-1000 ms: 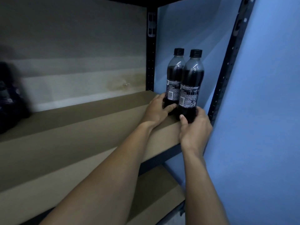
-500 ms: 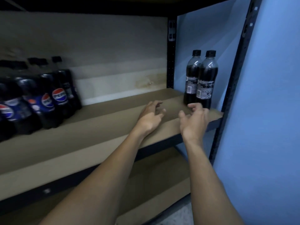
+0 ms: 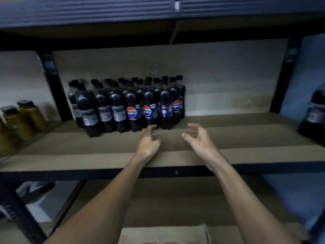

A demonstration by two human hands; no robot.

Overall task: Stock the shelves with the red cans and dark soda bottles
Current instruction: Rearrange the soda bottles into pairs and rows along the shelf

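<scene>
Stocking stands part done. A block of dark soda bottles [image 3: 130, 110] stands upright in tight rows at the left rear of the shelf board [image 3: 246, 138], next to the left rear post. Some show blue labels with a round red, white and blue badge; others turn a white printed panel forward. One more dark bottle [image 3: 314, 115], blurred, stands at the board's far right edge. The block takes up only the left rear part of the board. No red cans can be made out; a red smear at the top left corner of the view is too blurred to name.

Both hands carry nothing. The left hand [image 3: 148, 140] hovers just in front of the block's right front corner, fingers loosely curled. The right hand [image 3: 198, 140] is beside it, apart, fingers half bent and spread.

Judgement: further bottles and all cans are yet to be placed. A cardboard box [image 3: 163, 234] sits below the front edge, contents unseen.

Materials:
- **Bottles:** smooth plastic, black screw caps, dark liquid.
- **Board:** matte brown, in lighter and darker bands.
- **Front rail [image 3: 88, 171]:** black metal.
- **Amber bottles [image 3: 21, 120]:** black-capped, on the neighbouring shelf at left.
</scene>
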